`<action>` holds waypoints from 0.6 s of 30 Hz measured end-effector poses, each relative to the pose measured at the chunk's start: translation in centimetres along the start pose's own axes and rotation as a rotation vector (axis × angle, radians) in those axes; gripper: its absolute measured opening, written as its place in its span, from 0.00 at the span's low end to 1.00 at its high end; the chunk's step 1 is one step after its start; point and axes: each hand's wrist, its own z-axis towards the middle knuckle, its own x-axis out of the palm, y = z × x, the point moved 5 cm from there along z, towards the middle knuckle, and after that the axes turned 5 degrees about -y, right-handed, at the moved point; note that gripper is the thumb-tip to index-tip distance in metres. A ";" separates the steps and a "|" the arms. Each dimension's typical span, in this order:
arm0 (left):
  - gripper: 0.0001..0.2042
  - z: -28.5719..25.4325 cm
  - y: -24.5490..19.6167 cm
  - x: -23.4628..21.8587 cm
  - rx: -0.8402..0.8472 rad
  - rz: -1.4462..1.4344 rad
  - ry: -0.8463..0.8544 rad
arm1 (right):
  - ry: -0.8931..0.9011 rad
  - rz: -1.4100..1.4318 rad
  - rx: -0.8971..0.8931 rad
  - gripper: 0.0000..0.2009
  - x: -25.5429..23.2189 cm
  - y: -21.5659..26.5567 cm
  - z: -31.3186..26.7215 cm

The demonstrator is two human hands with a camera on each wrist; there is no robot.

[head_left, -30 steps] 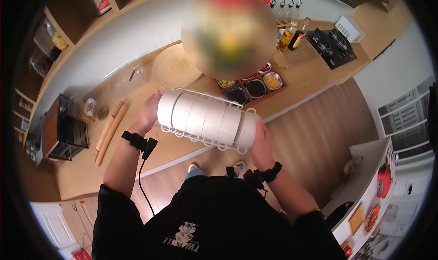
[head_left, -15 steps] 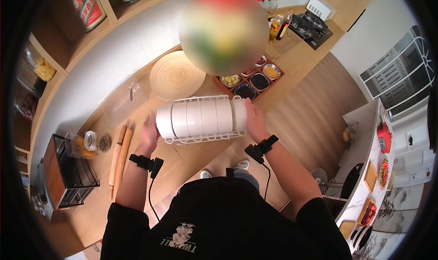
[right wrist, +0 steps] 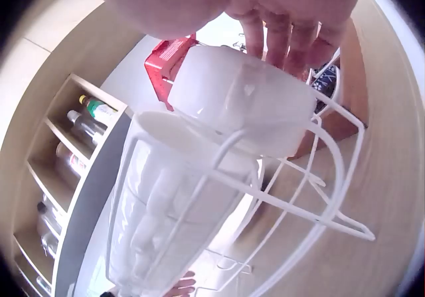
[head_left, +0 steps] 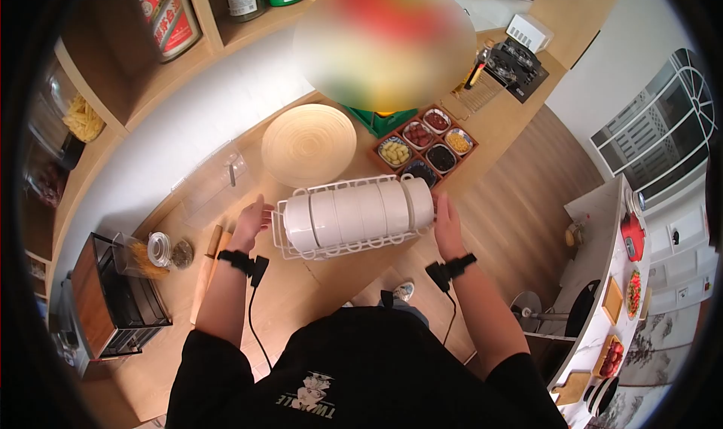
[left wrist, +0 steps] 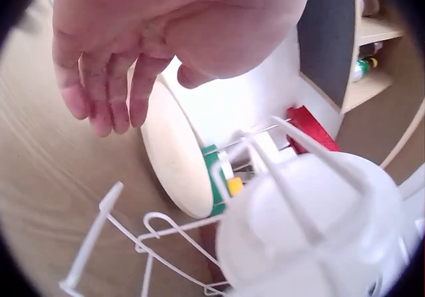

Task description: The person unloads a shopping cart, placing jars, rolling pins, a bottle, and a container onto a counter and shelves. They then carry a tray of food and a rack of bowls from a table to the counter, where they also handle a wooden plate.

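Note:
A row of white bowls (head_left: pixel 350 214) lies on its side in a white wire rack (head_left: pixel 280 233), over the counter near its front edge. My left hand (head_left: pixel 251 222) is beside the rack's left end, apart from it, with fingers extended; the left wrist view shows the hand (left wrist: pixel 179 38) with nothing in it. At the other end my right hand (head_left: pixel 449 225) stands upright next to the last bowl. In the right wrist view that end bowl (right wrist: pixel 232 98) partly covers the fingertips of the hand (right wrist: pixel 285 25), which hold nothing.
Behind the rack lie a round wooden plate (head_left: pixel 309 144) and a divided wooden box (head_left: pixel 376 156) with small bowls of ingredients. Rolling pins (head_left: pixel 204 278), a glass jar (head_left: pixel 159 248) and a wood-topped rack (head_left: pixel 98 286) stand left. Open shelves (head_left: pixel 128 60) rise along the wall.
The rack of bowls, held at both ends before, has levelled and come lower over the counter. My left hand has left its end; the right hand has loosened beside its end.

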 end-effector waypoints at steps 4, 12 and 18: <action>0.29 6.0 1.7 1.7 -0.079 -0.197 0.267 | 0.036 -0.149 -0.106 0.34 -0.7 0.7 -4.3; 0.19 10.8 0.1 5.4 -0.003 -0.465 0.307 | 0.152 -0.417 -0.086 0.52 0.9 3.2 -8.4; 0.18 10.1 -0.2 6.5 0.014 -0.497 0.321 | 0.175 -0.431 -0.058 0.53 1.4 3.3 -8.5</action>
